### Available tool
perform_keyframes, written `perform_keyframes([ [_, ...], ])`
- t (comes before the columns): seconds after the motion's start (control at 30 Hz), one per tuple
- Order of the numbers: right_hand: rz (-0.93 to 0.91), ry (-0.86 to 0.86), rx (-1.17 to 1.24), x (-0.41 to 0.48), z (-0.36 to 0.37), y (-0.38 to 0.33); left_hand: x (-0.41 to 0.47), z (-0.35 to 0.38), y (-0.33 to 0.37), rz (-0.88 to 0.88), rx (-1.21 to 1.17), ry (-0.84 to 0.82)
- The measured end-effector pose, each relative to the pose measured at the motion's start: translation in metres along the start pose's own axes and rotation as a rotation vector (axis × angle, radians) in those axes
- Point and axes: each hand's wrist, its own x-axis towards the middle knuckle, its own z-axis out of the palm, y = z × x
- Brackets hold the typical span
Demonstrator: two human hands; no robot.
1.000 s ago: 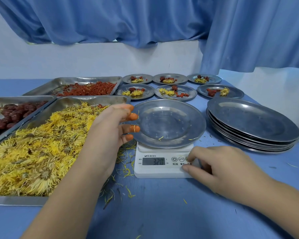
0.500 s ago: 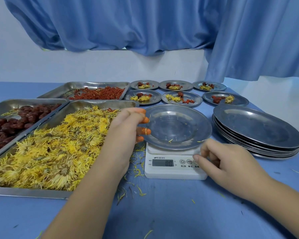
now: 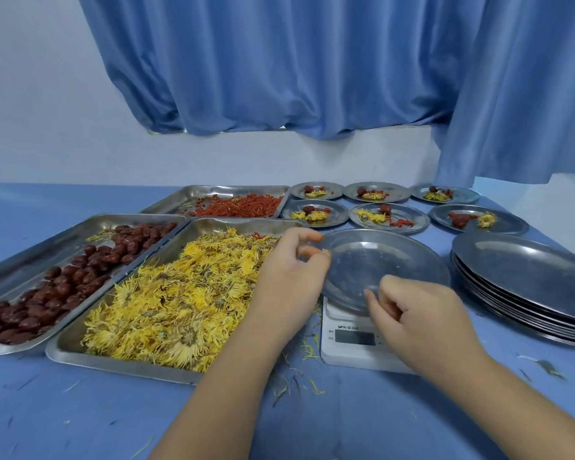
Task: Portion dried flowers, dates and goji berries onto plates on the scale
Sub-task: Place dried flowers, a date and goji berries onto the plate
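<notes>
Our left hand (image 3: 291, 277) and right hand (image 3: 422, 313) curl at the rim of the plate (image 3: 379, 257) on the scale (image 3: 352, 351), maybe to steady it; what the fingers (image 3: 384, 305) grip we cannot tell.

The scale's (image 3: 346, 318) display is too blurred to read, and the right hand (image 3: 422, 313) hides its buttons. The left hand (image 3: 289, 277) covers the plate's (image 3: 379, 260) left rim. The date tray (image 3: 47, 240) is cut off by the picture's left edge, the plate stack (image 3: 528, 277) by the right.

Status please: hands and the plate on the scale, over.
Left hand at left rim of round steel plate on white scale, right hand at near rim; grips unclear. Plate unfilled. Nothing blocks it.
</notes>
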Motion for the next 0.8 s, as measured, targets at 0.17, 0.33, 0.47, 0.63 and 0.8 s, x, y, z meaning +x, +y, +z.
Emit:
perform_keyframes([
  [0.17, -0.162, 0.01, -0.064, -0.018, 0.007, -0.001, 0.013, -0.044, 0.008, -0.021, 0.093, 0.067],
  [0.33, -0.154, 0.036, -0.065, -0.009, 0.005, -0.003, 0.046, -0.092, 0.007, 0.004, 0.463, 0.106],
  [0.47, -0.166, 0.028, -0.079, -0.01, 0.007, -0.003, 0.073, -0.107, -0.002, 0.002, 0.693, -0.011],
  [0.63, -0.174, 0.024, -0.087, -0.01, 0.007, -0.002, 0.093, -0.089, -0.019, 0.023, 1.045, -0.346],
  [0.8, -0.163, 0.034, -0.049, -0.01, 0.003, 0.002, 0.098, -0.072, -0.011, 0.081, 1.119, -0.487],
])
